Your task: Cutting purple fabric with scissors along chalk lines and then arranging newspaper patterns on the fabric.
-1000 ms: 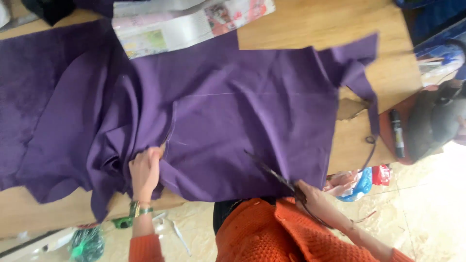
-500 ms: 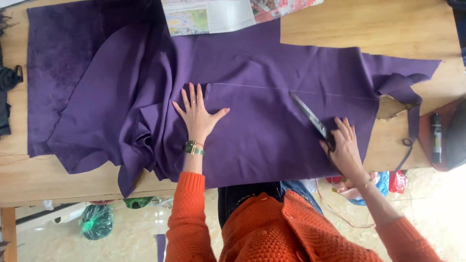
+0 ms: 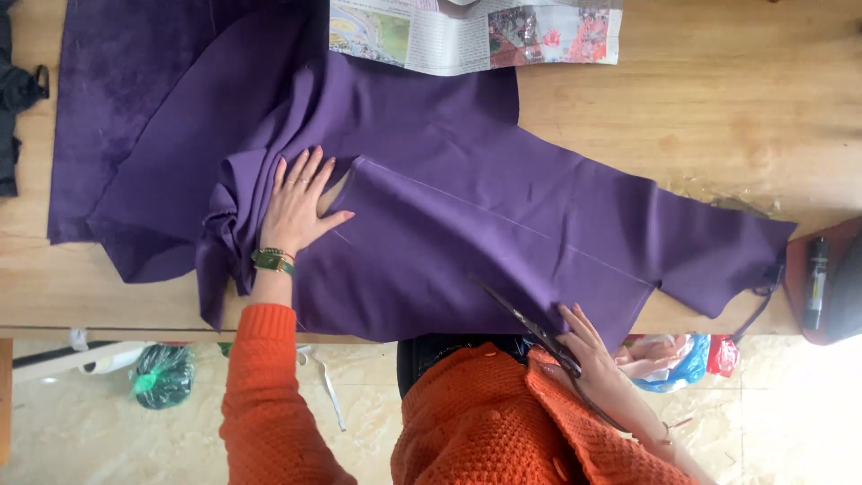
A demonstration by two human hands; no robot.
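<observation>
A large purple cloth (image 3: 467,207) lies spread over a wooden table (image 3: 718,99), bunched into folds at its left side. My left hand (image 3: 298,205) rests flat on the cloth beside the folds, fingers spread, a green watch on the wrist. My right hand (image 3: 588,355) grips dark scissors (image 3: 521,316) at the table's near edge, the blades pointing up-left over the cloth's lower edge. A faint chalk line runs across the cloth from near my left hand toward the right.
A newspaper (image 3: 476,31) lies on the cloth's far edge. A dark item (image 3: 18,108) sits at the far left, a black marker-like tube (image 3: 814,280) at the right. Under the table are a green bag (image 3: 162,375) and coloured plastic bags (image 3: 682,359).
The cloth has shifted and now lies slanted. My left hand moved left onto the folds. My right hand with the scissors drew back to the near edge of the cloth.
</observation>
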